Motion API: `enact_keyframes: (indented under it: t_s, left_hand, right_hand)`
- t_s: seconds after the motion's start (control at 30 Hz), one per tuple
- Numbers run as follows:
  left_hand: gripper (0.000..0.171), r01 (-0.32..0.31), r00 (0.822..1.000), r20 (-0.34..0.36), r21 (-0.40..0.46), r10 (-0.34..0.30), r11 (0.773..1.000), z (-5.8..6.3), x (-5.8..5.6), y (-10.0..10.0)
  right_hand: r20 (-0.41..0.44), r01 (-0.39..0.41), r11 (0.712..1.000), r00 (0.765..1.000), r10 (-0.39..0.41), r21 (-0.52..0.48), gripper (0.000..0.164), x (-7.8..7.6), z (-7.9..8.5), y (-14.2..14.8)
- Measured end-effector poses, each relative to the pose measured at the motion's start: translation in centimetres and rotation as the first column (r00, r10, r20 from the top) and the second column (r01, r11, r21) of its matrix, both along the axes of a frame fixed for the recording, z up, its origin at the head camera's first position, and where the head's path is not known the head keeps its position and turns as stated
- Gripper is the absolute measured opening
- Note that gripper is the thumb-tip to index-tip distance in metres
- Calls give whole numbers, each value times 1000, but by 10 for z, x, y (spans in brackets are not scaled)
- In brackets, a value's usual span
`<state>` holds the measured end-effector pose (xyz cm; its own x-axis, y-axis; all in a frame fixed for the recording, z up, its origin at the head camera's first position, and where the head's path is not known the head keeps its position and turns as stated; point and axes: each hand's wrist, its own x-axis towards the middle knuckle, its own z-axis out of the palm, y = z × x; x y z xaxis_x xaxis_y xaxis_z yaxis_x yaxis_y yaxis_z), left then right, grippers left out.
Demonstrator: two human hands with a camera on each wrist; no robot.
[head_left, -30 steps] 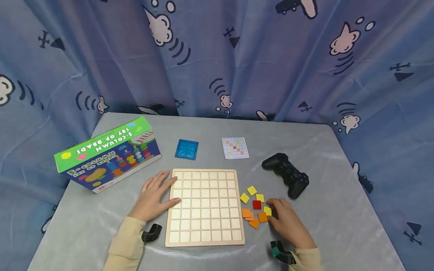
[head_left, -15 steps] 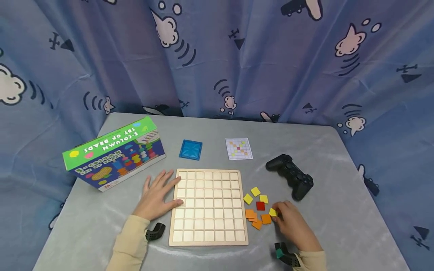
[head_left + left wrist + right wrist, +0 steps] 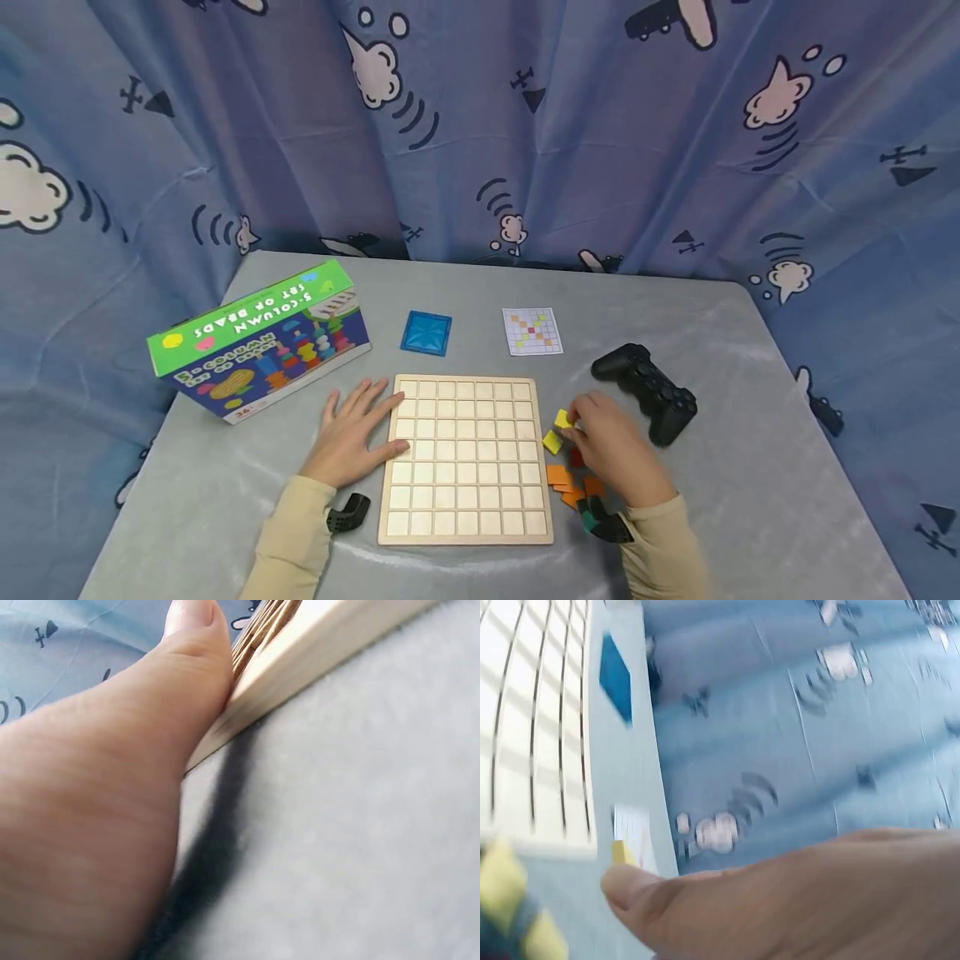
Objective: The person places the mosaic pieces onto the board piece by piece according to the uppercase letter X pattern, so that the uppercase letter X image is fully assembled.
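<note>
My left hand [image 3: 347, 442] is spread flat beside the wooden grid board [image 3: 467, 460]; its thumb and a fingertip rest on the board's left edge. In the left wrist view the thumb [image 3: 196, 652] lies against the board's side. The right hand [image 3: 618, 446] is over the small pile of tiles to the right of the board. It pinches a yellow tile [image 3: 622, 853], whose edge shows past the thumb tip in the right wrist view. Another yellow tile [image 3: 552, 442] and several orange tiles [image 3: 557, 475] lie below it. A red tile [image 3: 576, 457] is partly hidden by the hand.
A black game controller [image 3: 648, 392] lies just beyond the right hand. Behind the board are a blue square piece [image 3: 426, 333] and a printed pattern card [image 3: 532, 332]. A green and blue toy box [image 3: 262, 337] stands at the back left, before a patterned curtain [image 3: 450, 125].
The right hand has picked the nearest-right yellow tile off the table and moved forward and left over the other yellow tiles. My left hand stays on the board's edge; the head view shifts slightly.
</note>
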<state>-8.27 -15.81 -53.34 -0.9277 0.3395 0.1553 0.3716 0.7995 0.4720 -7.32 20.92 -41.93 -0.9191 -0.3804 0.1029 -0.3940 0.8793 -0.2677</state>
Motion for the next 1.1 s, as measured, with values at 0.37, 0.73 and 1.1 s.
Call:
enact_keyframes:
  t_s: [0.37, 0.73, 1.1]
  left_hand:
    - [72, -17, 1000, -17, 3, 17, 1000, -9, 3, -2]
    - [73, -23, 999, 26, 1, 23, 1000, 0, 4, 4]
    - [73, -21, 999, 32, -6, 22, 1000, 7, 1, 1]
  right_hand:
    - [-32, -360, 932, 933, 359, -45, 13, -44, -16, -92]
    - [-17, -403, 915, 915, 403, -24, 13, -57, -42, -136]
    - [-28, -400, 916, 916, 400, -3, 15, -60, -48, -142]
